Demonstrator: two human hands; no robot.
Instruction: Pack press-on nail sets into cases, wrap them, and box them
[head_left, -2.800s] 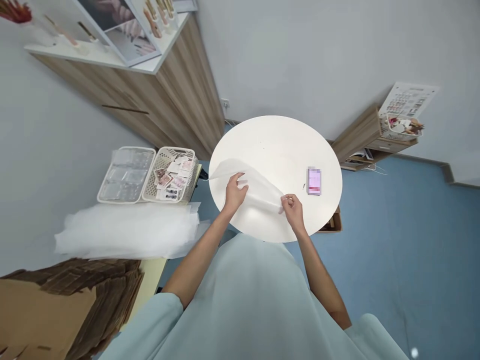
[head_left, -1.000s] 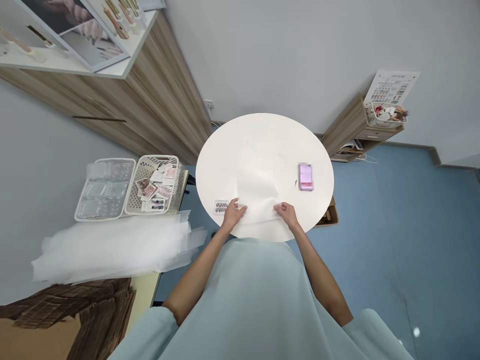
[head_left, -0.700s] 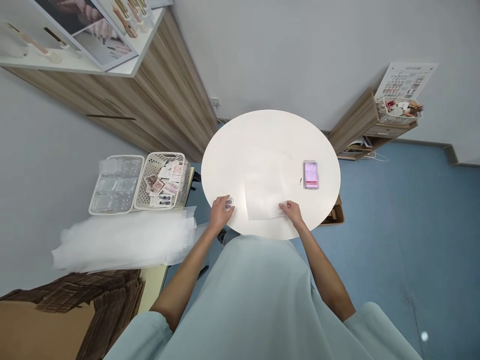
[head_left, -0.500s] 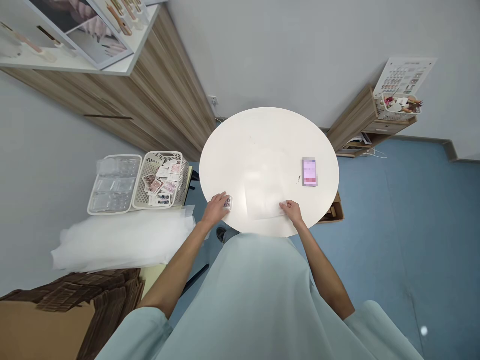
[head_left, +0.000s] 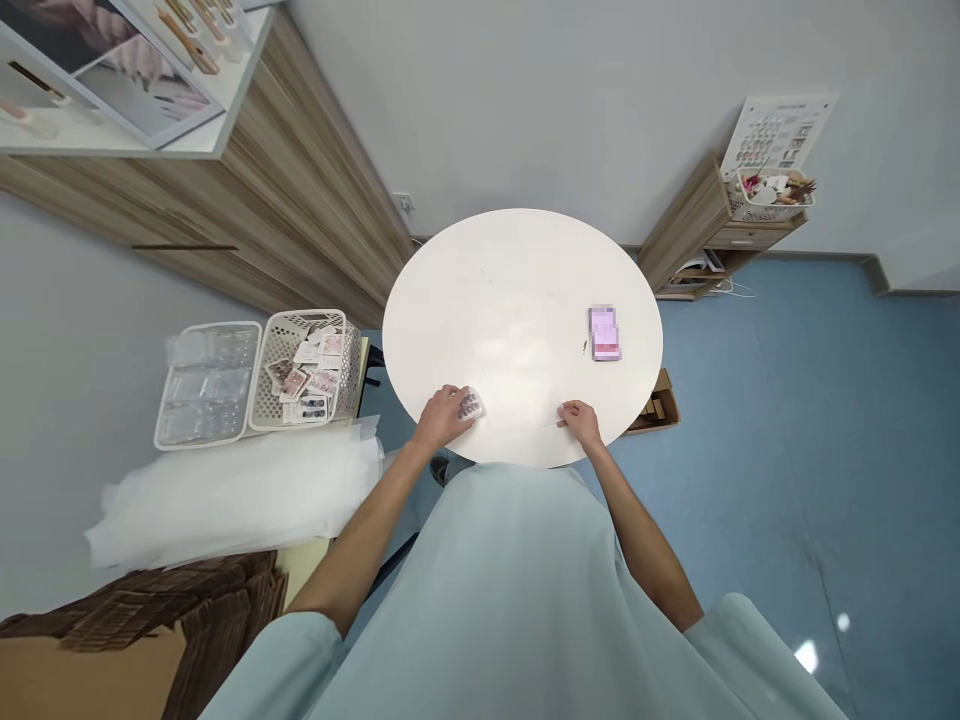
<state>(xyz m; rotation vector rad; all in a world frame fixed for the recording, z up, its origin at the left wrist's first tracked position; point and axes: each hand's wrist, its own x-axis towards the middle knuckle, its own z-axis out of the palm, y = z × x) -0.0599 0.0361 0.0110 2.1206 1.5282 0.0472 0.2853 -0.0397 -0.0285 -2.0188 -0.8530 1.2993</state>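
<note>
A round white table (head_left: 517, 260) stands in front of me. A thin white sheet (head_left: 517, 395) lies flat on its near part, hard to tell from the tabletop. My left hand (head_left: 444, 417) grips a small clear case of patterned nail tips (head_left: 470, 404) at the sheet's left edge. My right hand (head_left: 579, 422) pinches the sheet's near right corner against the table. A pink phone (head_left: 604, 333) lies on the right side of the table.
Left of the table stand a clear tray (head_left: 201, 382) and a white basket of small cards (head_left: 304, 370). Below them lie a pile of white sheets (head_left: 232, 495) and flat brown cardboard (head_left: 135, 620). A wooden cabinet (head_left: 247, 200) is far left, a low shelf (head_left: 712, 225) far right.
The sheet, held up in both hands at first, now lies flat. My left hand let go of it, reached left, took the small case and slid it toward the sheet.
</note>
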